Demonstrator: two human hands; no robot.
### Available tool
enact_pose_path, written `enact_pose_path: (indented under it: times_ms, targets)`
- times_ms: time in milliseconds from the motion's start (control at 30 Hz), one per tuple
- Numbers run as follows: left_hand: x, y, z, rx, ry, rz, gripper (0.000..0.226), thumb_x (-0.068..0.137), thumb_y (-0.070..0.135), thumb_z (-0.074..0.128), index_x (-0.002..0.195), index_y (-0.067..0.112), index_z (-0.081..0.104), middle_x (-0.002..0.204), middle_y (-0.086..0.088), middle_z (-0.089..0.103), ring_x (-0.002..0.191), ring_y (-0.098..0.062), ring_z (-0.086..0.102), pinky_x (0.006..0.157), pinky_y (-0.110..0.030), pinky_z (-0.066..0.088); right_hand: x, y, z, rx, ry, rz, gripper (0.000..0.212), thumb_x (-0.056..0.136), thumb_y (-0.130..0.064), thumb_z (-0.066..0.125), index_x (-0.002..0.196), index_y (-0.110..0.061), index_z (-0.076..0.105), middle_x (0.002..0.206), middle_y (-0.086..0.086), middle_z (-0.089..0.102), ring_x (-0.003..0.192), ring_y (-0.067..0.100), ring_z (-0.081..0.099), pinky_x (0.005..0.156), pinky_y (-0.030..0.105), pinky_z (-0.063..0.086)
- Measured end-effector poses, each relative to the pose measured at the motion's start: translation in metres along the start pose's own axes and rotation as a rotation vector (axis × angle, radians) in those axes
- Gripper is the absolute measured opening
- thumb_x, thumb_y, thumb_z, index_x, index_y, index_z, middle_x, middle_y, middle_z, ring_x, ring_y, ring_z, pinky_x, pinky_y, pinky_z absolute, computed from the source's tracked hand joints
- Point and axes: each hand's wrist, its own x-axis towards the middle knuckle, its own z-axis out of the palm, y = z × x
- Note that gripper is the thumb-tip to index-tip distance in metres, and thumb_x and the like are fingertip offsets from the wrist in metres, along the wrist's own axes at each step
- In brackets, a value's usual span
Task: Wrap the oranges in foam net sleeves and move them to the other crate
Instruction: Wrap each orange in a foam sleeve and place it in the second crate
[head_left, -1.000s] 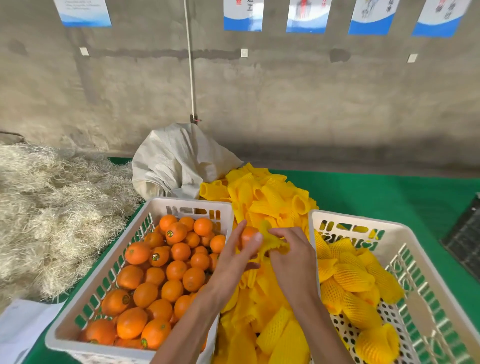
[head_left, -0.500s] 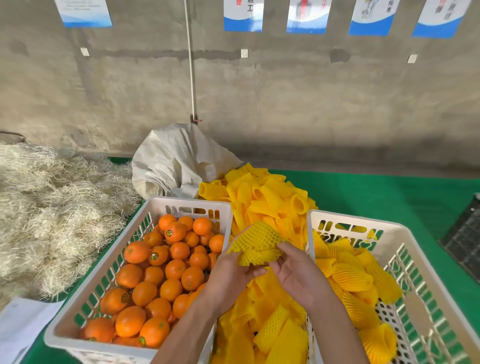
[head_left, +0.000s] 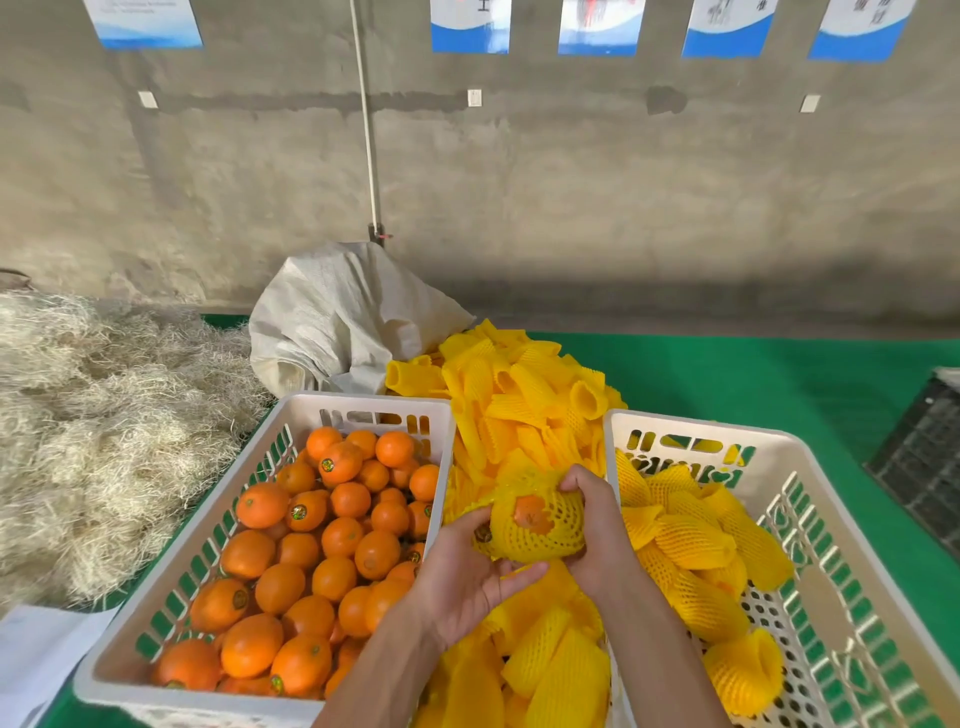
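An orange in a yellow foam net sleeve (head_left: 535, 522) is held between the two crates, orange skin showing through a gap in the net. My right hand (head_left: 597, 535) grips it from the right, fingers curled over its top. My left hand (head_left: 467, 577) lies palm up under its left side, fingers fairly straight and touching it. The left white crate (head_left: 171, 561) holds several bare oranges (head_left: 311, 545). The right white crate (head_left: 810, 525) holds several sleeved oranges (head_left: 696, 545).
A pile of loose yellow foam sleeves (head_left: 519, 400) runs between and behind the crates. A white woven sack (head_left: 337, 322) lies behind the left crate, straw (head_left: 104, 431) to the left, a dark crate (head_left: 924, 457) at the right edge, all on green cloth (head_left: 727, 374).
The sleeve was stretched over the orange and now covers most of it. Both hands moved slightly right and down; my right hand shifted from below the orange to gripping its right side.
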Motion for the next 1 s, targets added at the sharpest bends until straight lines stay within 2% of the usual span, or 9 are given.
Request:
enact_pose_path:
  times_ms: [100, 167, 267, 367, 600, 733, 867, 933, 1000]
  targets:
    - [0.0, -0.004, 0.008, -0.02, -0.004, -0.038, 0.052, 0.09, 0.025, 0.066, 0.136, 0.002, 0.06, 0.134, -0.025, 0.065, 0.118, -0.043, 0.065, 0.076, -0.054, 0.065, 0.001, 0.009, -0.005, 0.135, -0.019, 0.04, 0.017, 0.063, -0.028, 0.061, 0.075, -0.02, 0.052, 0.08, 0.008, 0.053, 0.077, 0.029, 0.054, 0.07, 0.038, 0.047]
    - [0.002, -0.008, 0.012, -0.044, -0.011, -0.055, 0.052, 0.09, 0.026, 0.069, 0.138, 0.005, 0.06, 0.137, -0.024, 0.064, 0.123, -0.043, 0.062, 0.082, -0.057, 0.062, 0.001, 0.011, -0.013, 0.178, -0.071, 0.093, 0.03, 0.058, -0.031, 0.061, 0.083, -0.014, 0.061, 0.085, 0.014, 0.06, 0.076, 0.033, 0.06, 0.069, 0.04, 0.053]
    - [0.006, -0.01, 0.013, -0.08, -0.015, -0.079, 0.056, 0.088, 0.028, 0.073, 0.139, 0.009, 0.06, 0.138, -0.024, 0.064, 0.121, -0.043, 0.064, 0.077, -0.057, 0.064, 0.0, 0.01, -0.025, 0.199, -0.184, 0.199, 0.046, 0.07, -0.035, 0.058, 0.102, -0.006, 0.074, 0.101, 0.021, 0.069, 0.083, 0.039, 0.067, 0.073, 0.048, 0.057]
    - [0.009, -0.014, 0.013, -0.088, -0.021, -0.129, 0.062, 0.084, 0.031, 0.079, 0.139, 0.011, 0.061, 0.136, -0.024, 0.065, 0.119, -0.044, 0.066, 0.074, -0.055, 0.064, 0.003, 0.005, -0.038, 0.221, -0.255, 0.251, 0.057, 0.083, -0.048, 0.061, 0.115, -0.003, 0.076, 0.119, 0.024, 0.07, 0.094, 0.041, 0.072, 0.081, 0.049, 0.059]
    - [0.014, -0.017, 0.021, -0.085, -0.029, -0.2, 0.076, 0.074, 0.04, 0.086, 0.139, 0.009, 0.06, 0.132, -0.025, 0.067, 0.106, -0.043, 0.072, 0.074, -0.053, 0.064, -0.002, -0.005, -0.046, 0.187, -0.292, 0.247, 0.052, 0.088, -0.043, 0.066, 0.125, -0.006, 0.071, 0.129, 0.023, 0.066, 0.105, 0.039, 0.071, 0.085, 0.046, 0.06]
    - [0.018, -0.014, 0.024, -0.028, -0.03, -0.271, 0.077, 0.072, 0.056, 0.089, 0.129, 0.007, 0.072, 0.134, -0.024, 0.066, 0.117, -0.041, 0.069, 0.094, -0.052, 0.059, -0.004, -0.003, -0.051, 0.165, -0.276, 0.236, 0.049, 0.09, -0.048, 0.065, 0.119, -0.009, 0.075, 0.13, 0.021, 0.067, 0.114, 0.036, 0.069, 0.09, 0.048, 0.057]
    - [0.02, -0.016, 0.023, -0.045, -0.026, -0.3, 0.066, 0.077, 0.054, 0.083, 0.117, 0.002, 0.077, 0.13, -0.027, 0.067, 0.111, -0.043, 0.071, 0.086, -0.054, 0.062, -0.004, -0.004, -0.055, 0.144, -0.257, 0.262, 0.058, 0.093, -0.054, 0.061, 0.126, -0.008, 0.071, 0.134, 0.021, 0.065, 0.122, 0.037, 0.064, 0.102, 0.051, 0.049]
    - [0.017, -0.015, 0.024, -0.098, -0.073, -0.265, 0.064, 0.082, 0.051, 0.081, 0.125, 0.004, 0.074, 0.135, -0.027, 0.064, 0.117, -0.046, 0.067, 0.087, -0.059, 0.06, -0.002, -0.002, -0.054, 0.156, -0.191, 0.255, 0.055, 0.098, -0.045, 0.057, 0.139, -0.008, 0.061, 0.137, 0.022, 0.062, 0.13, 0.038, 0.057, 0.111, 0.051, 0.042]
    - [0.017, -0.014, 0.023, -0.134, -0.087, -0.17, 0.068, 0.084, 0.04, 0.085, 0.14, 0.008, 0.062, 0.14, -0.025, 0.061, 0.122, -0.048, 0.064, 0.089, -0.06, 0.06, 0.001, -0.001, -0.054, 0.14, -0.119, 0.223, 0.051, 0.1, -0.036, 0.056, 0.144, -0.01, 0.055, 0.137, 0.022, 0.062, 0.13, 0.037, 0.056, 0.106, 0.044, 0.044]
